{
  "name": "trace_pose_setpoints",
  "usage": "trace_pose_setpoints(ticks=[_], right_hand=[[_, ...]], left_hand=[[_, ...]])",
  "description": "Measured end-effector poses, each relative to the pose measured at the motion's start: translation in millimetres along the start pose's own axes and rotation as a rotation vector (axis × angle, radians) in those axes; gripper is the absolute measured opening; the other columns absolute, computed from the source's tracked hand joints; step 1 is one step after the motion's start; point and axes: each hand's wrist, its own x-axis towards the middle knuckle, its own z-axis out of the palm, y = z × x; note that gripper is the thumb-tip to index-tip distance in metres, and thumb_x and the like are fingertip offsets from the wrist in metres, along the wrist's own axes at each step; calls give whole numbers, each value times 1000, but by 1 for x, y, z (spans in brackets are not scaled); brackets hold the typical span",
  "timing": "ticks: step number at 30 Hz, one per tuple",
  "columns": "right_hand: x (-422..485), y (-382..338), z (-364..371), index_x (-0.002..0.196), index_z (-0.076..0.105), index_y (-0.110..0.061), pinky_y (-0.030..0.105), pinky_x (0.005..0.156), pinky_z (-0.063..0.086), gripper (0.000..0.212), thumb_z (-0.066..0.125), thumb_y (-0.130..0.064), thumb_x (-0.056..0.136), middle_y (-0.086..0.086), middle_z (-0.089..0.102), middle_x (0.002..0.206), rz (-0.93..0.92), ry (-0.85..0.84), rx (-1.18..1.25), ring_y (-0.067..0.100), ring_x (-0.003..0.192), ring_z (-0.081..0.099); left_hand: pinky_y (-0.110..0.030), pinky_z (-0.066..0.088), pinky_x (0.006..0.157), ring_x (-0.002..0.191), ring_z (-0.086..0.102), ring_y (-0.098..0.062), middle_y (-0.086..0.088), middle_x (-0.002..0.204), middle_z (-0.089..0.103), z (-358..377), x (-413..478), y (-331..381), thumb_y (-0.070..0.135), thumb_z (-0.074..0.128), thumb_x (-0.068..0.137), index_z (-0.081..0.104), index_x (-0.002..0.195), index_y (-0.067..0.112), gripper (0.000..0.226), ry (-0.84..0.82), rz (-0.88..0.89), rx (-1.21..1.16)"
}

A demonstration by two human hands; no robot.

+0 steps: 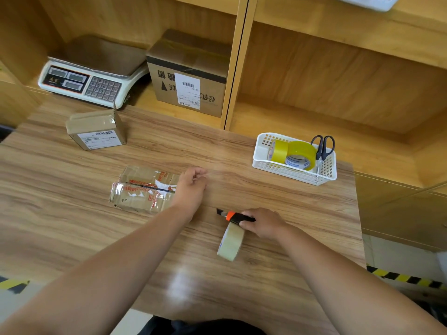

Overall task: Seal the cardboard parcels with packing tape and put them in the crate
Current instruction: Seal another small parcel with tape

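1. A white plastic basket stood at the far right of the table. It held 2 rolls of yellow tape, leaning together, and a pair of black-handled scissors stuck upright in its right end.
2. The crumpled parcel lay flat near the middle of the table, its top seam showing as a dark slit under wrinkled old tape.
3. The left hand sat at that parcel's right end, fingers curled inward with thumb and forefinger close together. I could not tell whether they pinched anything.
4. The right hand was wrapped round a black and orange utility knife, the knife's tip pointing left, low over the table.
5. A roll of clear packing tape stood on its edge just beside that hand, under the knife.
6. A second small parcel, labelled and with 1 flap standing up, sat at the far left of the table, well apart from both hands.
7. In the shelf compartment behind it were a weighing scale and, to its right, a large labelled cardboard box.
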Motion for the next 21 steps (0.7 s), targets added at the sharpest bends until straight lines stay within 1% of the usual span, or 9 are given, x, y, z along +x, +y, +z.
trace_pose_setpoints(ticks=[2, 4, 6, 9, 11, 13, 15, 17, 21], right_hand=[[7, 6, 2, 119, 61, -31, 33, 92, 38, 32, 52, -45, 92, -6, 62, 113, 32, -18, 114, 19, 111, 55], [11, 10, 3, 113, 64, -24, 29, 83, 39, 27, 51, -39, 95, -3, 61, 105, 48, -13, 209, 20, 103, 56], [12, 13, 4, 107, 65, -16, 30, 82, 38, 29, 44, -36, 99, 3, 59, 104, 67, 1, 309, 20, 99, 54], [13, 14, 5, 89, 60, -11, 30, 81, 36, 35, 37, -34, 102, 8, 58, 102, 68, 41, 363, 19, 95, 50], [16, 16, 6, 90, 59, -12, 29, 81, 35, 34, 36, -33, 102, 7, 57, 102, 58, 77, 383, 20, 97, 51], [19, 19, 7, 101, 64, -6, 31, 86, 37, 41, 36, -36, 102, 10, 61, 109, 70, 89, 418, 25, 104, 55], [20, 20, 7, 114, 64, -7, 31, 91, 37, 46, 36, -40, 101, 11, 61, 119, 90, 94, 444, 28, 112, 54], [20, 20, 6, 122, 61, -10, 33, 99, 36, 47, 35, -43, 101, 10, 57, 129, 94, 89, 464, 29, 120, 50], [20, 20, 6, 118, 63, -5, 31, 96, 36, 46, 36, -39, 101, 13, 59, 127, 91, 152, 459, 30, 119, 51]], left_hand=[[-27, 48, 76, 87, 64, -12, -1, 113, 48, -1, -2, 1, 17, 48, 96, 58, 89, 35, 22, 14, 4, 5], [-15, 43, 62, 67, 61, -1, -11, 118, 50, -2, -2, -1, 18, 47, 97, 59, 90, 32, 20, 27, -17, -28], [-13, 40, 54, 65, 60, -3, -18, 117, 54, -3, -3, -2, 23, 46, 98, 62, 91, 32, 19, 30, -64, -87], [-17, 38, 52, 74, 62, -13, -14, 99, 57, -3, -5, -2, 26, 41, 99, 62, 88, 29, 24, 47, -124, -169], [-14, 40, 47, 75, 59, -18, -10, 89, 56, -2, -8, -2, 22, 39, 100, 61, 88, 23, 25, 60, -129, -216], [-11, 39, 42, 72, 56, -19, -7, 88, 55, -1, -12, 0, 18, 38, 100, 60, 93, 15, 23, 74, -140, -263], [-10, 40, 42, 71, 54, -18, -4, 90, 55, 0, -15, -2, 17, 37, 101, 59, 103, 10, 23, 80, -148, -280], [-11, 43, 46, 71, 56, -17, -2, 89, 55, 0, -17, -3, 18, 36, 101, 59, 103, 9, 25, 87, -147, -278], [-20, 52, 64, 69, 57, -14, -2, 83, 49, 0, -19, -6, 21, 33, 103, 61, 93, 14, 31, 107, -153, -319]])
